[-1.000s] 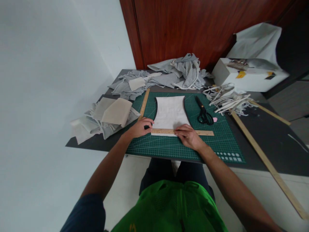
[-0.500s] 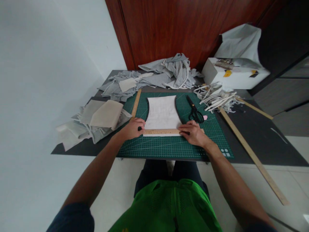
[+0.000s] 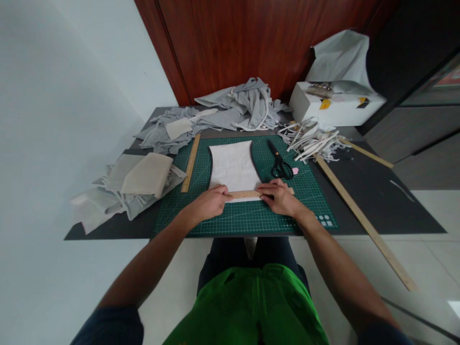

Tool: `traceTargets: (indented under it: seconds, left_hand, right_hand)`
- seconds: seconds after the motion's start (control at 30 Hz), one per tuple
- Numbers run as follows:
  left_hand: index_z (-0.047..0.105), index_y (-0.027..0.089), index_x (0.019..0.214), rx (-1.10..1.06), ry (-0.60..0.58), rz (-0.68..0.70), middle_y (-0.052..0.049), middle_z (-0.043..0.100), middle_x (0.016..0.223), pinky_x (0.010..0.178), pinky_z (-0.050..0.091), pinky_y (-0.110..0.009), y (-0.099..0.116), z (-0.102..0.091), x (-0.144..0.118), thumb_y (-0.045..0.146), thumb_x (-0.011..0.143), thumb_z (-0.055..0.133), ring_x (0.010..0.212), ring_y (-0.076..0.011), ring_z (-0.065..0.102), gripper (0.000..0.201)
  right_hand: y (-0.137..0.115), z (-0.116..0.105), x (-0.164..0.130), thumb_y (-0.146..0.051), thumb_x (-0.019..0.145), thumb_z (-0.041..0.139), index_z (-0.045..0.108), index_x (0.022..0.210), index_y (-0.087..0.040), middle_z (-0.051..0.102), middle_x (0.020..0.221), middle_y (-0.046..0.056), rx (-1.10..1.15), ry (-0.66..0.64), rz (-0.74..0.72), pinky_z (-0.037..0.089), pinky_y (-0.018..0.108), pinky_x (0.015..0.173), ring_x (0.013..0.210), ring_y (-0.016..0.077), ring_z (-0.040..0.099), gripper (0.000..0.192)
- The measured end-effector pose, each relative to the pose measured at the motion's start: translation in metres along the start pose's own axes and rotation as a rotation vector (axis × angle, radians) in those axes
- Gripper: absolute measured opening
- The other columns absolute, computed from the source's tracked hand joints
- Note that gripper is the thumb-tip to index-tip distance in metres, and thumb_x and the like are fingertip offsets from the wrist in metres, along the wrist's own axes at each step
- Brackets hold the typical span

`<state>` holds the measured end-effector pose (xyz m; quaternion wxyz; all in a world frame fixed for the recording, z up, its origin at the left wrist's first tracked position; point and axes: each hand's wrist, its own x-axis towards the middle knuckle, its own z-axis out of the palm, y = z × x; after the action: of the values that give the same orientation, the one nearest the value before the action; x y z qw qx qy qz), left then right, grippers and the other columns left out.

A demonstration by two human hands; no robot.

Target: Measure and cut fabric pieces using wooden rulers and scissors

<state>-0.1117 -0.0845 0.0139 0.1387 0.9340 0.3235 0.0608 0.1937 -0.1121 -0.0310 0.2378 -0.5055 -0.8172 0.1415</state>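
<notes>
A white fabric piece [image 3: 233,165] with dark edging along both curved sides lies flat on a green cutting mat [image 3: 237,220]. Across its near edge rests a short wooden ruler [image 3: 244,194]. My left hand [image 3: 211,201] is closed, its fingertips pinching down on the ruler's left part and hiding that end. At the other side my right hand [image 3: 278,197] presses the ruler with its fingers together; the ruler's tip shows beyond the hand. Black-handled scissors [image 3: 280,163] lie on the mat just beyond my right hand, beside a small pink piece [image 3: 295,171].
Another wooden ruler [image 3: 190,163] lies on the mat's left. Fabric pieces [image 3: 147,177] are stacked at left, and grey cloth [image 3: 247,105] is heaped at the back. Right hold pale strips [image 3: 312,141], a white box [image 3: 334,108] and a long wooden stick [image 3: 362,220] overhanging the table [image 3: 388,211].
My left hand has shifted right along the ruler, over the fabric's near left corner. My right hand keeps about the same place on the ruler. The whole view has swung slightly right.
</notes>
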Motion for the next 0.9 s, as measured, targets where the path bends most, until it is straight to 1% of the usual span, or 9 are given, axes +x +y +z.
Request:
traceTargets:
  seconds: [0.07,0.13,0.27,0.4,0.57,0.67,0.77,0.83,0.9]
  left_hand:
    - [0.079,0.020,0.116,-0.003,0.017,-0.021,-0.008,0.063,0.104,0.093,0.053,-0.033,-0.001,0.003,-0.001,0.003,0.089,0.048,0.101,-0.0205,0.060,0.044]
    - [0.079,0.022,0.117,-0.004,0.039,-0.024,-0.007,0.063,0.104,0.094,0.054,-0.034,-0.004,0.005,-0.002,0.003,0.089,0.049,0.100,-0.0207,0.060,0.045]
    - [0.082,0.024,0.109,-0.047,0.134,-0.021,-0.007,0.063,0.100,0.092,0.056,-0.036,-0.011,0.013,-0.002,0.005,0.088,0.051,0.099,-0.0212,0.060,0.042]
    - [0.084,0.023,0.102,-0.086,0.213,0.019,-0.008,0.066,0.107,0.094,0.057,-0.037,-0.016,0.019,0.001,0.007,0.082,0.058,0.104,-0.0225,0.061,0.037]
    - [0.084,0.023,0.102,-0.103,0.215,0.074,-0.007,0.071,0.110,0.095,0.057,-0.038,-0.019,0.020,0.004,0.004,0.078,0.059,0.105,-0.0230,0.062,0.039]
    - [0.084,0.023,0.101,-0.136,0.228,0.085,-0.006,0.072,0.109,0.094,0.057,-0.038,-0.021,0.022,0.004,0.003,0.077,0.058,0.103,-0.0220,0.063,0.041]
    - [0.084,0.023,0.101,-0.171,0.259,0.091,-0.006,0.072,0.108,0.094,0.057,-0.038,-0.022,0.024,0.004,0.002,0.078,0.057,0.101,-0.0209,0.063,0.041]
    - [0.084,0.024,0.100,-0.194,0.290,0.087,-0.005,0.072,0.108,0.094,0.057,-0.038,-0.022,0.026,0.004,0.001,0.078,0.057,0.100,-0.0202,0.063,0.041]
    - [0.084,0.023,0.100,-0.212,0.320,0.090,-0.006,0.073,0.108,0.094,0.057,-0.038,-0.023,0.028,0.003,0.001,0.078,0.056,0.100,-0.0198,0.062,0.042]
  right_hand:
    - [0.006,-0.005,-0.006,-0.027,0.091,0.069,0.075,0.129,-0.028,0.071,0.136,0.005,0.009,0.000,0.017,0.045,0.054,0.098,0.117,0.0336,0.054,0.038]
    - [0.015,-0.010,-0.012,-0.028,0.088,0.072,0.072,0.132,-0.026,0.071,0.137,0.007,0.001,0.021,0.034,0.044,0.054,0.100,0.119,0.0347,0.053,0.045]
    - [0.028,-0.015,-0.019,-0.030,0.087,0.072,0.074,0.128,-0.025,0.071,0.136,0.007,-0.016,0.042,0.036,0.042,0.055,0.101,0.119,0.0358,0.054,0.041]
    - [0.029,-0.015,-0.020,-0.030,0.087,0.072,0.075,0.126,-0.027,0.070,0.136,0.008,-0.014,0.050,0.042,0.043,0.056,0.099,0.120,0.0362,0.055,0.039]
    - [0.028,-0.021,-0.019,-0.026,0.087,0.069,0.074,0.129,-0.027,0.069,0.137,0.009,0.031,0.016,0.024,0.044,0.058,0.101,0.122,0.0360,0.055,0.043]
    - [0.026,-0.025,-0.013,-0.018,0.086,0.064,0.074,0.127,-0.022,0.074,0.127,0.009,0.095,0.093,-0.026,0.047,0.054,0.104,0.118,0.0328,0.057,0.043]
    - [0.020,-0.020,0.000,-0.010,0.086,0.056,0.076,0.122,-0.021,0.077,0.117,0.008,0.157,0.190,-0.084,0.050,0.048,0.102,0.113,0.0291,0.058,0.043]
    - [0.017,-0.012,0.008,-0.005,0.085,0.052,0.077,0.120,-0.023,0.078,0.114,0.006,0.187,0.171,-0.121,0.051,0.047,0.100,0.111,0.0274,0.059,0.047]
    - [0.018,-0.005,0.012,-0.001,0.082,0.051,0.078,0.118,-0.024,0.078,0.112,0.006,0.184,0.128,-0.122,0.051,0.048,0.099,0.112,0.0275,0.059,0.051]
